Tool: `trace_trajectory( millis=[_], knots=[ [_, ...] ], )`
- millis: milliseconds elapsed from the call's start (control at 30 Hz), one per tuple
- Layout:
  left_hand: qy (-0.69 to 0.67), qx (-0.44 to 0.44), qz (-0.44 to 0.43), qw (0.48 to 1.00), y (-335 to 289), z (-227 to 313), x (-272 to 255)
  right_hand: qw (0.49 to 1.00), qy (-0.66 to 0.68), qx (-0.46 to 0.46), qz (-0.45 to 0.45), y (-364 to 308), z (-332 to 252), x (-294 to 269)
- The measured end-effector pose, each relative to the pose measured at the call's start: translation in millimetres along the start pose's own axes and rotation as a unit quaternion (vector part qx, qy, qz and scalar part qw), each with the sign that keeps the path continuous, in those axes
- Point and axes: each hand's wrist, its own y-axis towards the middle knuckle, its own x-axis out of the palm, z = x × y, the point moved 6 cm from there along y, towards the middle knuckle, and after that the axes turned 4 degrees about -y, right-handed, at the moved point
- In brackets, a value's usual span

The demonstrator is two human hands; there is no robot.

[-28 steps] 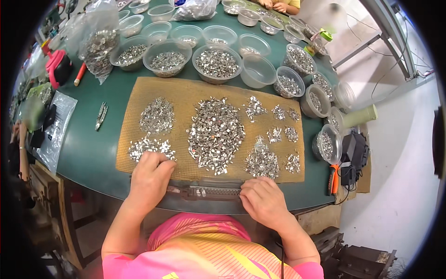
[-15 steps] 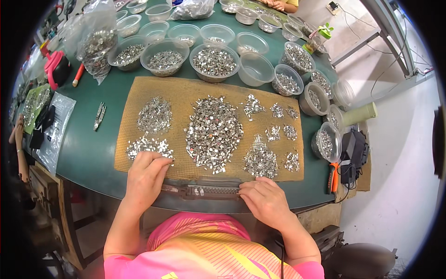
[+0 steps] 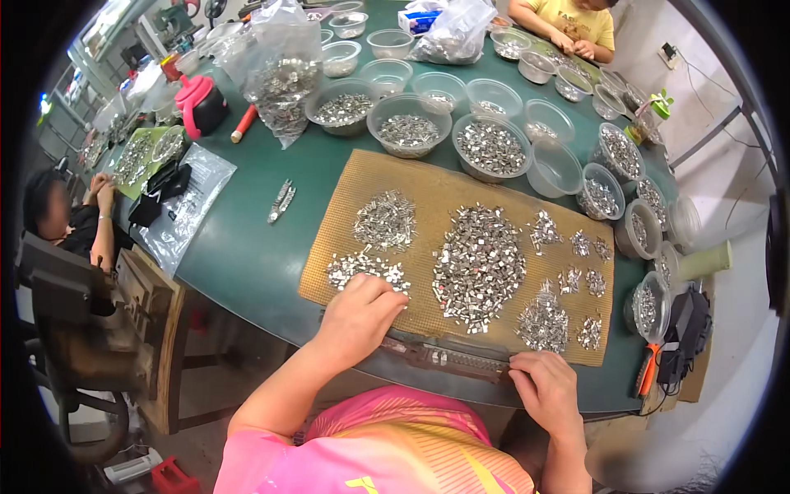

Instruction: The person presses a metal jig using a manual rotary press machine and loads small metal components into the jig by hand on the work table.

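Observation:
A dark slotted bar (image 3: 444,357) lies along the table's front edge, with a few silver pieces in its channel. My right hand (image 3: 549,391) is closed at its right end, fingertips and thumb against it. My left hand (image 3: 360,319) is closed over the near edge of a loose pile of small silver pieces (image 3: 368,270); its fingertips are pressed together and what they pinch is hidden. The piles lie on a tan textured mat (image 3: 336,230). A large pile of small metal pieces (image 3: 479,267) covers the mat's middle, with several smaller piles to its right.
Clear plastic bowls (image 3: 491,148) of metal parts line the mat's far and right sides. To the left lie a linked metal strip (image 3: 281,202), a plastic bag (image 3: 202,198) and a pink-and-black jug (image 3: 200,107). Orange-handled pliers (image 3: 648,369) lie right. Co-workers sit far right and left.
The view has swung left, so the mat and bowls appear farther right and a co-worker at left shows. Both hands stay near the same places, left by the pile, right at the bar's end.

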Motion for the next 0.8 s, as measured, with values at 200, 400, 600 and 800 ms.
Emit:
trace_trajectory(
  millis=[200, 400, 600, 800],
  knots=[
    [0.059, 0.044, -0.019, 0.997, 8.3, 6.3, 4.1, 0.996, 0.01, 0.085, 0.015, -16.1, 25.6, -10.9],
    [0.063, 0.067, -0.06, 0.994, 12.7, 12.0, -1.3, 0.95, -0.001, 0.254, 0.184, -55.5, 64.1, -62.1],
    [0.041, 0.086, -0.091, 0.991, 18.1, 12.5, 2.4, 0.945, -0.048, 0.265, 0.186, -78.1, 88.4, -48.2],
    [0.015, 0.069, -0.07, 0.995, 20.4, 15.9, 1.0, 0.925, -0.15, 0.289, 0.197, -70.2, 88.4, -39.2]
  ],
)
